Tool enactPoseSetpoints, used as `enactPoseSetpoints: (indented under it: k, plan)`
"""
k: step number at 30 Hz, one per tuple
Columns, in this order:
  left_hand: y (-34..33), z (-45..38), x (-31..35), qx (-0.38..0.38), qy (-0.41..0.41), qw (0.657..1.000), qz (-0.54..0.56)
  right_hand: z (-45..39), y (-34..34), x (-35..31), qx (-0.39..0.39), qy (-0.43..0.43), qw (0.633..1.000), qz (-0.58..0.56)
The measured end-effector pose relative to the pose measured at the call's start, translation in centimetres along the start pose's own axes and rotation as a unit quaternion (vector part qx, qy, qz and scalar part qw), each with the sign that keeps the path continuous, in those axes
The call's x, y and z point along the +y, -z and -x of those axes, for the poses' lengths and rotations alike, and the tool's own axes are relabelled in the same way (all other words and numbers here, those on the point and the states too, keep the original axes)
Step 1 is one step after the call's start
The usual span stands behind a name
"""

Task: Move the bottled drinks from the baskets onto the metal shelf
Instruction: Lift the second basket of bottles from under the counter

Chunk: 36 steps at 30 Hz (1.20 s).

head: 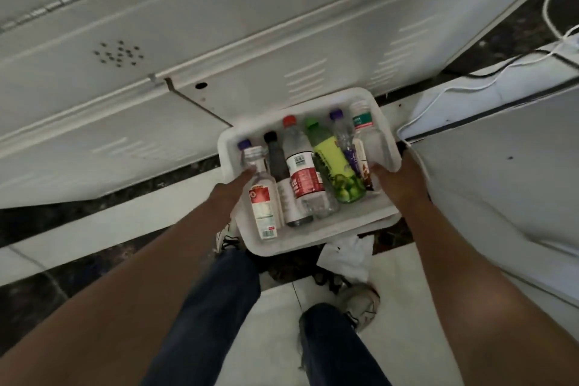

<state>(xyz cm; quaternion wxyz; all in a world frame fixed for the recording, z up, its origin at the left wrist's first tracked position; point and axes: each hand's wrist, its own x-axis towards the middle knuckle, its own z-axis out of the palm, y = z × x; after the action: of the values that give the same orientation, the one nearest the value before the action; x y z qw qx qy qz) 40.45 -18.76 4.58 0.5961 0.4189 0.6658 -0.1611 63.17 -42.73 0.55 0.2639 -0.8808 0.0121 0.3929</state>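
because the bottles (pixel 300 172) lie loose side by side in the white basket (pixel 313 241), they will probably roll when it tilts; they look like smooth plastic, light if empty, and each is best taken around the body. the left hand (pixel 233 188) curls over the basket's left edge, with its fingers touching the clear bottle (pixel 261 197) there. the right hand (pixel 396 180) grips the right edge. behind the basket's far edge stands the grey metal shelf (pixel 219 50).

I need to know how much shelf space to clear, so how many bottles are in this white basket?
7 in the basket, left to right: purple-capped one, clear one, black-capped, red-capped, green, second purple-capped, teal-labelled. More could hide beneath.
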Motion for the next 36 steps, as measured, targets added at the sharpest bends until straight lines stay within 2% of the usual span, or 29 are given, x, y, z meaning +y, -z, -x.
enactPoseSetpoints:
  k: [4, 8, 9, 11, 13, 16, 24, 33, 36]
  plan:
    - [-1.1, -1.7, -1.2, 0.041, 0.002, 0.998, 0.04, -2.2, -1.1, 0.3, -0.007, -0.015, 1.0, -0.014]
    - [-0.3, -1.7, -1.2, 0.004, -0.018, 0.996, 0.083, -3.4, -0.7, -0.1, -0.026, -0.007, 0.993, 0.116]
    - [-0.3, -1.4, -0.8, -0.009, -0.021, 0.995, 0.102, -3.9, -0.4, -0.1, -0.03, -0.027, 0.994, 0.101]
    - [-0.7, -0.7, -0.2, -0.035, -0.024, 0.989, 0.142, -4.2, 0.4, -0.4, -0.072, -0.081, 0.992, -0.058]
    - [-0.8, 0.2, -0.2, -0.039, -0.022, 0.985, 0.166, -3.3, 0.8, -0.3, -0.103, -0.095, 0.972, -0.189]
    - [-0.4, 1.8, -1.3, -0.039, -0.033, 0.979, 0.196, -0.5, 0.9, 0.6, -0.06, -0.086, 0.967, -0.233]
    - [4.2, 10.4, -4.4, -0.06, -0.038, 0.973, 0.221, 13.0, 4.1, -0.2, -0.001, -0.101, 0.949, -0.299]
    - [13.3, 28.7, -4.4, -0.012, -0.13, 0.974, 0.187, 35.9, 10.5, -4.3, 0.025, -0.085, 0.921, -0.378]
    - [15.8, 33.9, -4.1, -0.028, -0.14, 0.974, 0.176, 41.8, 12.1, -6.3, 0.043, -0.08, 0.919, -0.382]
